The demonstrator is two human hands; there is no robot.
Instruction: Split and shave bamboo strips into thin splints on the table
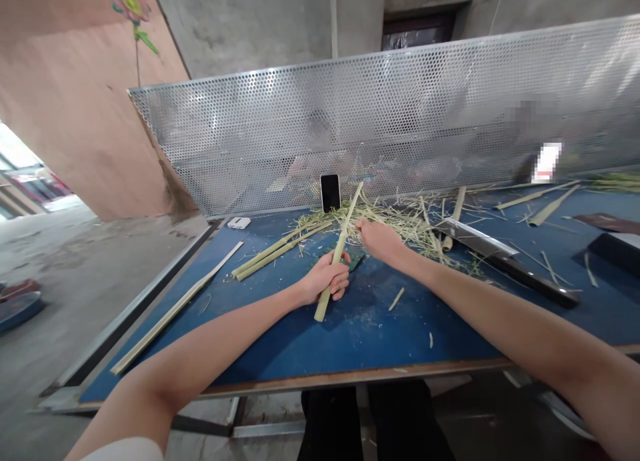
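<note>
The stalk (342,239) is pale yellow-green; the tabletop (280,347) blue; the panel (280,131) silver, dotted with holes.

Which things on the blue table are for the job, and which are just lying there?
Seem part of the job:
pale green stalk, in the left hand
stringy strips, heaped beyond the hands
two stalks, lying side by side

Probably just lying about:
phone, propped upright
small white object
knife, perhaps, since neither hand holds it
</note>
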